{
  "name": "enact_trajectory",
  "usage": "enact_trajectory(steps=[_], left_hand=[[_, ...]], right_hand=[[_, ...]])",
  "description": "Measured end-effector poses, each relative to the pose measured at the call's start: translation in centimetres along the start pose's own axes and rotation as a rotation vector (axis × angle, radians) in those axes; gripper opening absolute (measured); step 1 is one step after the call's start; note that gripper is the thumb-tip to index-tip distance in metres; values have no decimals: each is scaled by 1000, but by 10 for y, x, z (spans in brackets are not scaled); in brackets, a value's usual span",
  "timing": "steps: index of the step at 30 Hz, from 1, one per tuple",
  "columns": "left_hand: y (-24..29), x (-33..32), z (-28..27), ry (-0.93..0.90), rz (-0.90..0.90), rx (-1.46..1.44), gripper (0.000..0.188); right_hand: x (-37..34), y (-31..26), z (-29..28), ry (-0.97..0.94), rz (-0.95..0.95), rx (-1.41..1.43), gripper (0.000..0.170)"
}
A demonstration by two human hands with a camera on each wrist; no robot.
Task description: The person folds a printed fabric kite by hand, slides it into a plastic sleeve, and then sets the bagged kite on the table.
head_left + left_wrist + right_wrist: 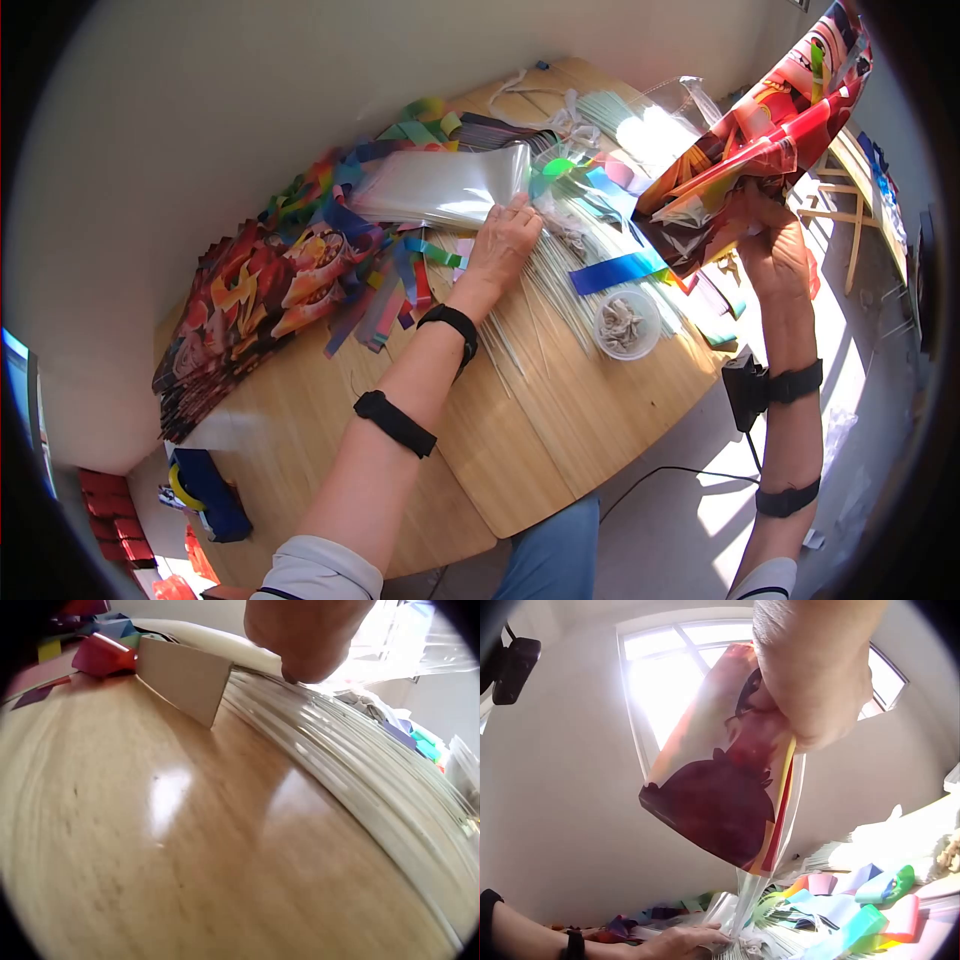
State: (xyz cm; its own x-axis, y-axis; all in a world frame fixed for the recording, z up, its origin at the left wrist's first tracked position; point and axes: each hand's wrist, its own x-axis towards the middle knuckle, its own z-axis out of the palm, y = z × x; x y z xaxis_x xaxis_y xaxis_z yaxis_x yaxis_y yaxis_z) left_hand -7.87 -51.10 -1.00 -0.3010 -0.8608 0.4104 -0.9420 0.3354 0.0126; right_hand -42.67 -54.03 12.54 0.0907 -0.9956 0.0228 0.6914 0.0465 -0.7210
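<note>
My right hand [775,245] grips a folded, glossy printed plastic sheet [740,155] in red, orange and black, raised above the right side of the table. In the right wrist view the printed sheet [720,772] hangs below that hand, with a strip of clear plastic trailing down from it. My left hand [503,243] rests with fairly straight fingers at the right end of a stack of clear plastic sleeves [440,185]. Thin pale sticks [545,290] lie beneath and beside the left hand; the left wrist view shows the sticks [330,750] close up.
A pile of printed plastic sheets [260,300] lies on the table's left side. Coloured ribbons [385,285] spread around the sleeves. A clear tub [627,325] holds small pale pieces near the right edge. A blue tape dispenser [215,495] stands at the left edge.
</note>
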Motion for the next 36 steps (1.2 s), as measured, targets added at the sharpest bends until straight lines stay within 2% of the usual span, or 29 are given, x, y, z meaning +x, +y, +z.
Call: enact_trajectory(steps=[1,2,3,5,10,12,13,16,19,22,25,27,29,30,33,34,36], left_hand=[[-7,-2,0,21,-20,18,24],[-14,-5,0,42,-43,36,19],[-21,-7,1,64,-64,54,15],[-37,-11,7,64,-100,39,19],[-51,-24,-8,20,-138,47,27],[-51,-27,-12,-51,-154,48,30],[-50,-27,-17,-85,-161,49,32],[-35,-25,-49,-11,-211,-75,48],[-21,-25,-100,200,-235,-372,77],[12,-23,-180,119,-131,-1128,107],[51,-28,-232,-135,30,-1248,115],[75,-45,-249,-66,35,-1235,66],[83,-68,-264,-172,-27,-1134,36],[90,-90,-260,-35,-108,-1343,8],[97,-163,-273,-19,-246,-1629,7],[99,-188,-283,4,-250,-1593,3],[101,-241,-307,-5,-378,-1708,3]], right_hand=[[-2,-7,-1,73,-14,40,29],[4,-22,-25,-50,26,68,29],[-5,-30,-13,72,-35,45,31],[-13,-58,-28,-5,-14,33,35],[-32,-149,-64,-185,-215,5,41],[-45,-179,-56,-159,-227,42,39],[-60,-182,-31,-178,-188,80,38],[-110,-175,50,-236,-54,203,37],[-145,-179,82,-286,-25,174,39],[-173,-196,103,-346,-46,90,41],[-199,-221,128,-405,-107,-39,44],[-214,-239,146,-455,-168,-157,45],[-224,-253,167,-518,-247,-296,47],[-225,-257,178,-554,-297,-385,48],[-223,-258,215,-704,-497,-738,51],[-219,-253,227,-780,-589,-874,52],[-202,-235,257,-924,-758,-1085,54]])
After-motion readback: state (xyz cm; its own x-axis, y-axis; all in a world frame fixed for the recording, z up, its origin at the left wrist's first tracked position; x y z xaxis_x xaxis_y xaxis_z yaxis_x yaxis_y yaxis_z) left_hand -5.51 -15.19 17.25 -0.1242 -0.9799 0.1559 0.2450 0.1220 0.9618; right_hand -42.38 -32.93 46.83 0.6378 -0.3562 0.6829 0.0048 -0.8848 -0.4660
